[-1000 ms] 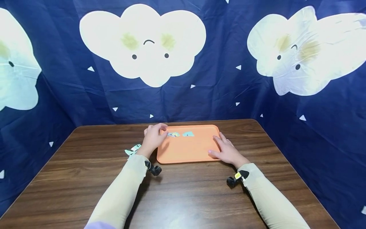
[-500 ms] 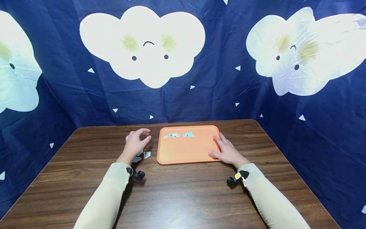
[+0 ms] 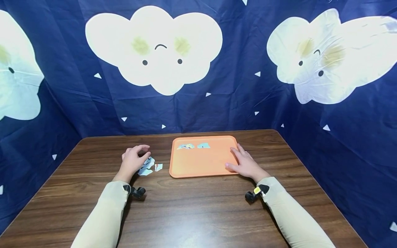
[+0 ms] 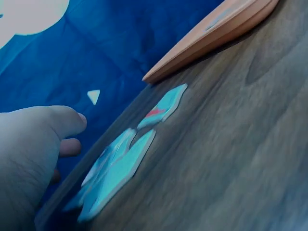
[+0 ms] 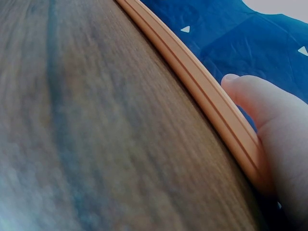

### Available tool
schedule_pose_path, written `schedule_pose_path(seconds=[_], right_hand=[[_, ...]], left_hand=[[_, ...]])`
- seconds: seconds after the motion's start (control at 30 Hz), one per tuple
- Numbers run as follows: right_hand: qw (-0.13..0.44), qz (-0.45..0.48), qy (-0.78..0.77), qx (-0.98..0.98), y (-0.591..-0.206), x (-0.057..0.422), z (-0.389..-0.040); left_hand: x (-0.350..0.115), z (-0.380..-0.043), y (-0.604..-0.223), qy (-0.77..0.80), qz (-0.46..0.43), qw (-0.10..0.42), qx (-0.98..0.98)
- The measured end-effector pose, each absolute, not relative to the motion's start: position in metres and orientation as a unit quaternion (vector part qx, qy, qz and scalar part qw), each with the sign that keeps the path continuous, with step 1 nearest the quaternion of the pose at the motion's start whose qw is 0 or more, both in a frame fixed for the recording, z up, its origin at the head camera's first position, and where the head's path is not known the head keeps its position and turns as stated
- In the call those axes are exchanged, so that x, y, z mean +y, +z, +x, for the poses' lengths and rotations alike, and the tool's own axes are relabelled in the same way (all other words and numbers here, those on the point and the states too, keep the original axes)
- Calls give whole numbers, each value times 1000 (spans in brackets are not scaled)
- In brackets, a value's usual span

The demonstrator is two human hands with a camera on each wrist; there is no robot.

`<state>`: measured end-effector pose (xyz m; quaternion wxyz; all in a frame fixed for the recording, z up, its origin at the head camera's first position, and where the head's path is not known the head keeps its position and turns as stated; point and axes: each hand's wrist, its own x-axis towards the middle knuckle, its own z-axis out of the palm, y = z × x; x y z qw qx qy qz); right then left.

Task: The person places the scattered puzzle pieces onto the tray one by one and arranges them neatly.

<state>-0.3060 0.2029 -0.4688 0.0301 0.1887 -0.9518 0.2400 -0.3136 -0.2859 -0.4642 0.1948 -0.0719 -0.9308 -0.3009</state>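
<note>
An orange tray (image 3: 201, 165) lies toward the back of the table. Near its far edge are two flat light-blue picture pieces, a patterned one (image 3: 186, 146) and a plainer one (image 3: 203, 145). My left hand (image 3: 131, 162) hovers left of the tray, fingers loosely bent, nothing held. Just beside it lies a small pile of irregular light-blue pieces (image 3: 146, 167), partly overlapping. A separate piece (image 3: 158, 167) with a red mark (image 4: 155, 112) sits between pile and tray. My right hand (image 3: 246, 163) rests spread over the tray's right rim, its thumb (image 5: 250, 94) above the near edge.
The brown wooden table (image 3: 192, 213) extends in front of the tray and to both sides. A dark blue curtain (image 3: 242, 113) with white clouds hangs behind the table and along its sides. A small black camera (image 3: 138, 192) sits on each wrist.
My left hand has moved left, away from the tray's left edge and over to the loose pieces. The patterned piece now shows fully on the tray. My right hand has stayed put.
</note>
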Motion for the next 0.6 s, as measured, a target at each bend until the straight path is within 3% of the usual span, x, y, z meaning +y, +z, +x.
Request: schedule_pose_path(seconds=[0.6], right_hand=[[15, 182, 242, -953, -466, 202, -305]], left_hand=[[-318, -309, -473, -259, -105, 118, -953]])
